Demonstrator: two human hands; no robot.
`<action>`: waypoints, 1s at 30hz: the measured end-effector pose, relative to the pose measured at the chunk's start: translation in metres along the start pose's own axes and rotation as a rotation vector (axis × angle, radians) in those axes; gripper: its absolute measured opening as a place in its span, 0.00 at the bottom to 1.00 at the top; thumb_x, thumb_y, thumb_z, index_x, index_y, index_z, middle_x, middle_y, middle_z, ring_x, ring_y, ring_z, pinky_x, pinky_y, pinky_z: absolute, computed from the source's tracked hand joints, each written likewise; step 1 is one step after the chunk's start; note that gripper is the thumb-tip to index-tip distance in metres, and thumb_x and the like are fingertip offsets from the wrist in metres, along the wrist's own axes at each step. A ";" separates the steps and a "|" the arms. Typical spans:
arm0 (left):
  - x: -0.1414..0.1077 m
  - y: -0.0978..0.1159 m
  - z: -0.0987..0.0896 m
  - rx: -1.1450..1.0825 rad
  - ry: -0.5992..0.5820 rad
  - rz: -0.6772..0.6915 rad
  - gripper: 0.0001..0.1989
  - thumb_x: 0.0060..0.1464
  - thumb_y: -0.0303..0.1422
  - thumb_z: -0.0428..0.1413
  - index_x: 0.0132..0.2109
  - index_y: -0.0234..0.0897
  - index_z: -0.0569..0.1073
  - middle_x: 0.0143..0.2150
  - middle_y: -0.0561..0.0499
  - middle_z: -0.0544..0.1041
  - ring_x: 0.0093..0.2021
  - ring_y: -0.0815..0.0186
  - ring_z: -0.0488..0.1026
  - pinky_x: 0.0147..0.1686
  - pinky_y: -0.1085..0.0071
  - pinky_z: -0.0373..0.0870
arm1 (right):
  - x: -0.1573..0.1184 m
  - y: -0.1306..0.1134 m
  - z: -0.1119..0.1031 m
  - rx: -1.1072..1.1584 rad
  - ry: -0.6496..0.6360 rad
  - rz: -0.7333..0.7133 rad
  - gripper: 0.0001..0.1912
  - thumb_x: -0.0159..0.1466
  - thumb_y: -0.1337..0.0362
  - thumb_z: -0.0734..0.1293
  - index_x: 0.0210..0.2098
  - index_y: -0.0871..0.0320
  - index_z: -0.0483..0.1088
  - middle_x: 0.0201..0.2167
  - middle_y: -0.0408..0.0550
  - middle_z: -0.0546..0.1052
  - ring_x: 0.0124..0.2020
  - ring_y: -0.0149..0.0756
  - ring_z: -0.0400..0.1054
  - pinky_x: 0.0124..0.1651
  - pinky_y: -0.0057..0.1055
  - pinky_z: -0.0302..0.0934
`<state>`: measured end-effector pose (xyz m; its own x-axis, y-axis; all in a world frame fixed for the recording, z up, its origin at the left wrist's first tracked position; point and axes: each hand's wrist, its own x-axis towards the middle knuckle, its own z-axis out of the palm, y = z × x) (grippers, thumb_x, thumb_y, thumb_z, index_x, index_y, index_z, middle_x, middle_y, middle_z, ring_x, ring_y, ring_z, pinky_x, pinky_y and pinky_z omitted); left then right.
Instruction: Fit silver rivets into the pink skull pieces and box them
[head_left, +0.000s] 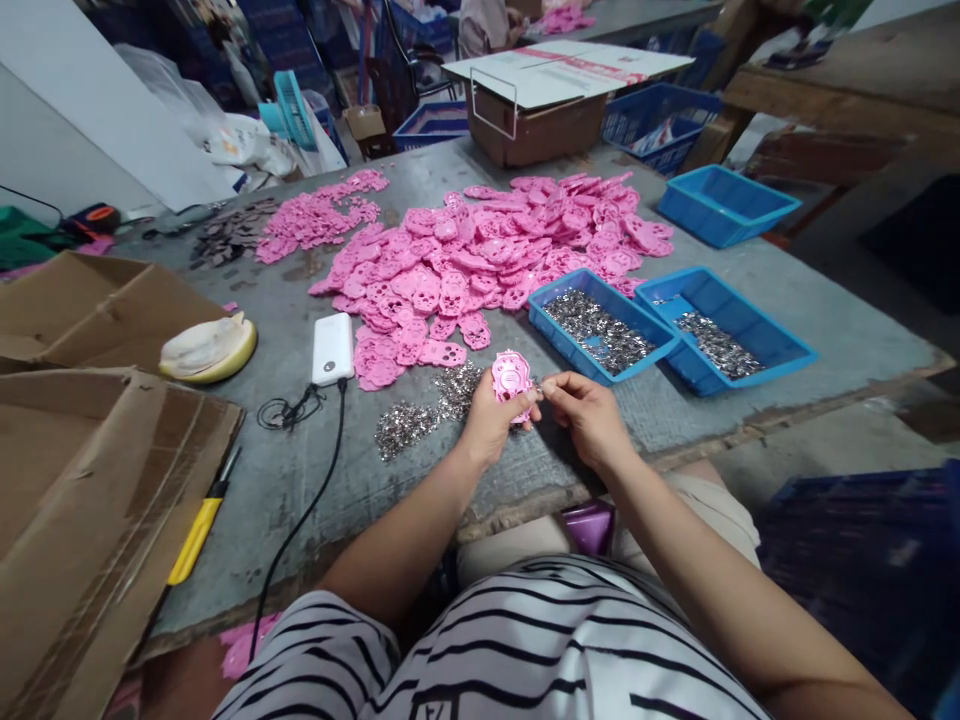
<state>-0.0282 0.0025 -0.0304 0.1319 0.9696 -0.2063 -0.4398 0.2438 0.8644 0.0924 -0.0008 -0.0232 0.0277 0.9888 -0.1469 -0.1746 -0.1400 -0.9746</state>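
My left hand (pixel 491 418) grips a pink plastic piece (pixel 511 372) with cut-out holes, thumb across its lower part. Close to its right edge, my right hand (pixel 586 412) pinches with thumb and forefinger; a tiny shiny bit seems to be at the fingertips, too small to name. Two small heaps of silvery metal parts (pixel 405 428) lie on the table just left of my left hand. Beyond both hands spreads a big pile of similar pink pieces (pixel 480 250). A blue tray (pixel 600 322) of small metal parts stands just past my right hand.
A second blue tray (pixel 784 345) with metal parts and a third blue tray (pixel 727 215) stand right. At left are a white power bank (pixel 332 348) with a black cable, cardboard boxes (pixel 90 480), a yellow-handled tool (pixel 196 540) and a fruit peel (pixel 217 365). A brown box (pixel 532 130) stands behind.
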 end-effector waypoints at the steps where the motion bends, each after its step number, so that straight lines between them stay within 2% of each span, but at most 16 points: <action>1: 0.000 0.000 0.000 -0.007 0.004 -0.002 0.31 0.31 0.39 0.69 0.40 0.37 0.61 0.27 0.58 0.71 0.19 0.73 0.68 0.15 0.78 0.60 | 0.000 -0.001 0.001 -0.006 -0.005 -0.008 0.18 0.45 0.49 0.74 0.24 0.57 0.69 0.15 0.38 0.65 0.16 0.25 0.49 0.20 0.26 0.43; 7: 0.000 0.002 0.000 0.000 0.046 0.008 0.29 0.32 0.38 0.69 0.39 0.37 0.61 0.25 0.59 0.70 0.18 0.75 0.66 0.14 0.79 0.57 | -0.002 -0.002 0.005 -0.064 -0.050 -0.078 0.19 0.48 0.47 0.72 0.24 0.56 0.69 0.16 0.39 0.66 0.16 0.26 0.49 0.21 0.28 0.49; 11: 0.000 0.004 -0.001 0.018 0.050 0.009 0.29 0.32 0.37 0.68 0.38 0.37 0.61 0.24 0.59 0.70 0.17 0.76 0.66 0.13 0.79 0.55 | 0.000 0.000 0.001 -0.067 -0.033 -0.073 0.18 0.48 0.48 0.73 0.25 0.56 0.71 0.17 0.39 0.66 0.17 0.26 0.50 0.21 0.27 0.46; 13: -0.001 0.005 -0.001 0.011 0.034 0.004 0.28 0.32 0.36 0.68 0.38 0.37 0.61 0.24 0.60 0.70 0.17 0.75 0.66 0.13 0.79 0.55 | 0.002 0.000 -0.003 -0.062 -0.047 -0.076 0.17 0.47 0.49 0.73 0.27 0.55 0.72 0.19 0.39 0.68 0.18 0.27 0.52 0.22 0.27 0.46; 18: -0.002 0.009 -0.002 -0.018 -0.055 -0.063 0.27 0.32 0.35 0.67 0.37 0.37 0.61 0.23 0.60 0.70 0.16 0.75 0.65 0.13 0.79 0.54 | 0.007 -0.009 -0.010 -0.153 -0.180 -0.145 0.18 0.46 0.48 0.74 0.23 0.55 0.71 0.25 0.42 0.71 0.26 0.31 0.61 0.31 0.30 0.57; 22: -0.003 0.009 -0.003 -0.042 -0.113 -0.088 0.26 0.34 0.37 0.67 0.37 0.37 0.61 0.23 0.58 0.71 0.16 0.74 0.66 0.13 0.79 0.55 | 0.008 -0.015 -0.013 -0.284 -0.198 -0.234 0.20 0.50 0.45 0.71 0.22 0.55 0.69 0.24 0.43 0.69 0.28 0.33 0.62 0.36 0.32 0.58; 25: -0.002 0.006 -0.002 -0.081 -0.085 -0.006 0.27 0.39 0.48 0.64 0.39 0.37 0.63 0.27 0.54 0.74 0.21 0.70 0.71 0.14 0.77 0.58 | 0.006 -0.015 -0.012 -0.270 -0.129 -0.246 0.20 0.53 0.44 0.69 0.23 0.55 0.68 0.23 0.42 0.67 0.27 0.33 0.60 0.35 0.33 0.59; 27: -0.001 0.003 -0.001 -0.109 -0.061 0.030 0.27 0.44 0.54 0.59 0.41 0.37 0.65 0.32 0.49 0.76 0.29 0.65 0.75 0.18 0.75 0.63 | 0.005 -0.014 -0.011 -0.278 -0.075 -0.279 0.19 0.53 0.46 0.70 0.22 0.55 0.68 0.27 0.44 0.67 0.30 0.34 0.62 0.39 0.35 0.60; 30: -0.001 0.003 0.000 -0.116 -0.064 0.018 0.25 0.50 0.51 0.56 0.46 0.37 0.68 0.40 0.45 0.78 0.40 0.60 0.76 0.28 0.71 0.70 | 0.005 -0.009 -0.009 -0.320 0.012 -0.332 0.19 0.53 0.47 0.71 0.20 0.55 0.69 0.34 0.48 0.68 0.40 0.38 0.64 0.47 0.38 0.61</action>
<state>-0.0298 0.0023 -0.0282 0.1775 0.9712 -0.1586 -0.5421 0.2311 0.8079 0.1027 0.0047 -0.0162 0.0428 0.9825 0.1815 0.1581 0.1727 -0.9722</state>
